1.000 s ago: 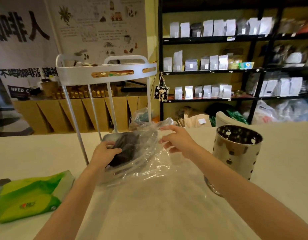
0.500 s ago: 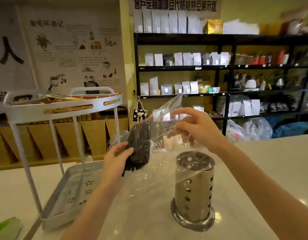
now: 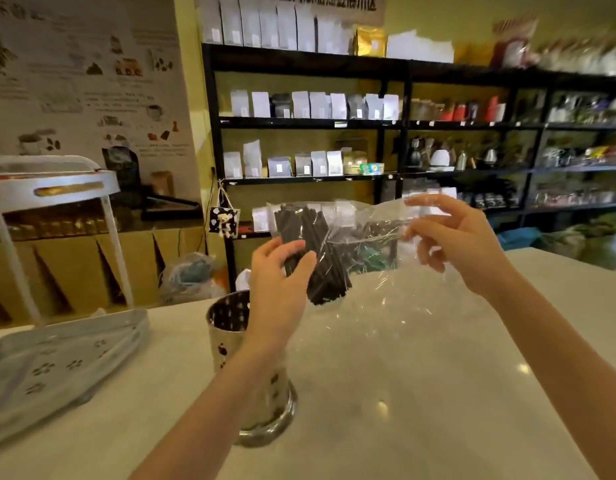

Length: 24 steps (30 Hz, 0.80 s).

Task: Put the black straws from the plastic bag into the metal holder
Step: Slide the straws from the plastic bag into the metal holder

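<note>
A bundle of black straws [image 3: 317, 251] sits inside a clear plastic bag [image 3: 365, 233], held up in the air above the white counter. My left hand [image 3: 279, 282] grips the bundle through the plastic near its lower half. My right hand [image 3: 452, 240] pinches the bag's loose end out to the right, stretching it sideways. The perforated metal holder [image 3: 230, 323] stands upright on the counter below my left hand, partly hidden by my left forearm. Nothing shows inside its visible rim.
A white two-tier rack [image 3: 50, 188] stands at the left, its lower perforated tray [image 3: 57, 362] resting on the counter [image 3: 421, 393]. Black shelves [image 3: 369, 174] full of bags and jars fill the background beyond the counter's far edge.
Both hands lifted the bag off the rack's lower tray and raised it higher. The bag is now stretched wider to the right, and the view has swung so the holder sits below my left hand.
</note>
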Each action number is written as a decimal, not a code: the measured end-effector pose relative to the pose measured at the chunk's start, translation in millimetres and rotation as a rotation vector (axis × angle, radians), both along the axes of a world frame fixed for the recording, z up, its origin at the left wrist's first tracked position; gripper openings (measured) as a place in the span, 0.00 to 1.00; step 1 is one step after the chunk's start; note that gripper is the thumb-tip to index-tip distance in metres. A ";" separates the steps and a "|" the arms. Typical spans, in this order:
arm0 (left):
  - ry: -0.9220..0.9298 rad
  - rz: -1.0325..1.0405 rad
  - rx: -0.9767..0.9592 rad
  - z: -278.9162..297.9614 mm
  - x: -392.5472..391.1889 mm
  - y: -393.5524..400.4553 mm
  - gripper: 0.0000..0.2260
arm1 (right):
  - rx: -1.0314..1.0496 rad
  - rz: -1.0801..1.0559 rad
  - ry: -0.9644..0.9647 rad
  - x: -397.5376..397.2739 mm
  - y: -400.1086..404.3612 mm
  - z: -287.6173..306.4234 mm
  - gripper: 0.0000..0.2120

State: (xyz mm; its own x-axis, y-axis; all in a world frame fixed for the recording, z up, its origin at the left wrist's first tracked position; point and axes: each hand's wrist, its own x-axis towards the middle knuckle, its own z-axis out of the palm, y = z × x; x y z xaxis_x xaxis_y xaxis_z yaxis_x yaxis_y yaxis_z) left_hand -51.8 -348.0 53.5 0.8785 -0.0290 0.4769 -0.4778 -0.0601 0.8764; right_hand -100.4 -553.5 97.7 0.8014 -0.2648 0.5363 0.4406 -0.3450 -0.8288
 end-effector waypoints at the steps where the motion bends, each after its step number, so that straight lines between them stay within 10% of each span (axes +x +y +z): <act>1: -0.012 0.016 0.050 -4.4 -3.1 -9.4 0.10 | 0.016 -0.004 0.015 -1.7 -9.6 -6.3 0.12; 24: 0.147 0.176 0.531 -149.2 -35.8 -19.3 0.16 | 0.008 -0.071 0.569 20.4 -60.8 -193.7 0.25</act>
